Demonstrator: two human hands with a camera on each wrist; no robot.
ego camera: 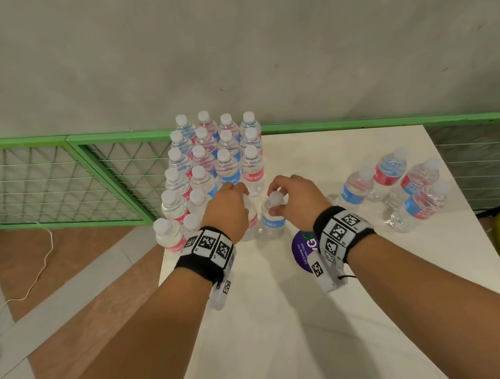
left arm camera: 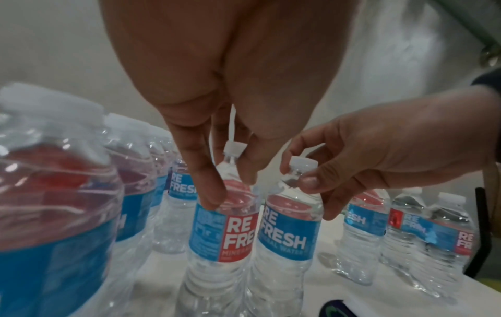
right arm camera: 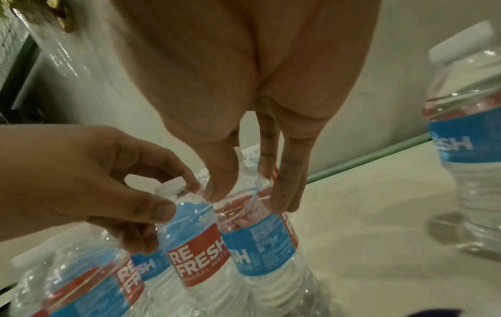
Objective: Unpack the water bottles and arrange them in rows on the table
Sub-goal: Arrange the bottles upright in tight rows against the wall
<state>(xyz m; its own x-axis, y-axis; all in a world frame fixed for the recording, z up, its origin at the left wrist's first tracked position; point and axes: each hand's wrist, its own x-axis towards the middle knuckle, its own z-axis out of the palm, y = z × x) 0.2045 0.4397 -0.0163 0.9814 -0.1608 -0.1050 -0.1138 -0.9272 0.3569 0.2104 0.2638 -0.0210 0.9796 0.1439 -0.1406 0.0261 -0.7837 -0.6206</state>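
The left hand (ego camera: pixel 229 210) pinches the neck of one bottle (left arm camera: pixel 222 227) and the right hand (ego camera: pixel 293 200) pinches the next bottle (ego camera: pixel 272 218), both standing just in front of the rows of bottles (ego camera: pixel 213 156). Full and thin-walled, they probably feel heavy and squashy, so the stiff neck is best. The table (ego camera: pixel 333 304) edge runs close beside the rows, with open room toward the loose bottles (ego camera: pixel 398 188).

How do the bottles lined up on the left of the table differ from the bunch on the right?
The left block of clear plastic water bottles stands in tidy, close-packed rows; the right cluster of clear plastic water bottles is loose and unaligned. The left block holds many bottles, the right cluster only a few. Both share white caps and red-and-blue labels.
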